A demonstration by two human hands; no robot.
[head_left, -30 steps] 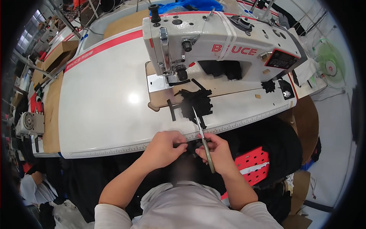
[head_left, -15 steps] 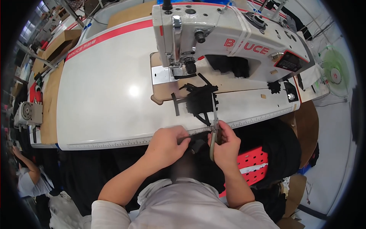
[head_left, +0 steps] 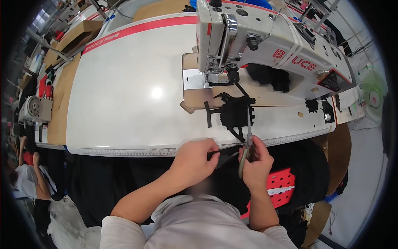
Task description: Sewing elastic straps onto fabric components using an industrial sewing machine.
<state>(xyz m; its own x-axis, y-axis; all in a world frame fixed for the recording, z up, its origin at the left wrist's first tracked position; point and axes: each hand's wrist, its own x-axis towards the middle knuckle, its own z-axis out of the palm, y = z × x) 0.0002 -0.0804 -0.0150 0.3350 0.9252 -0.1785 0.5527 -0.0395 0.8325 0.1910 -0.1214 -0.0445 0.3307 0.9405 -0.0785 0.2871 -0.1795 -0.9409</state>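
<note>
My left hand [head_left: 195, 162] is closed in a pinch on a narrow black fabric strip [head_left: 213, 153] at the front edge of the sewing table. My right hand [head_left: 258, 164] grips a pair of scissors [head_left: 241, 165] by the handles, the blades pointing away from me over the table. Beside the blades lies a heap of black fabric strips [head_left: 234, 113], some stretching out toward the needle area. Both hands are close together, just past the ruler edge. Dark cloth below makes it hard to see where the strip ends.
A white sewing machine [head_left: 265, 45] stands behind the heap, with black fabric [head_left: 269, 78] under its arm. A red perforated panel [head_left: 281, 186] lies right of my right forearm. A green fan [head_left: 373, 93] is at far right. Another person [head_left: 31, 178] works at left.
The view has shifted, so the table and machine appear farther right. My hands stay at the table edge with the scissors and the fabric strip; their grips look the same.
</note>
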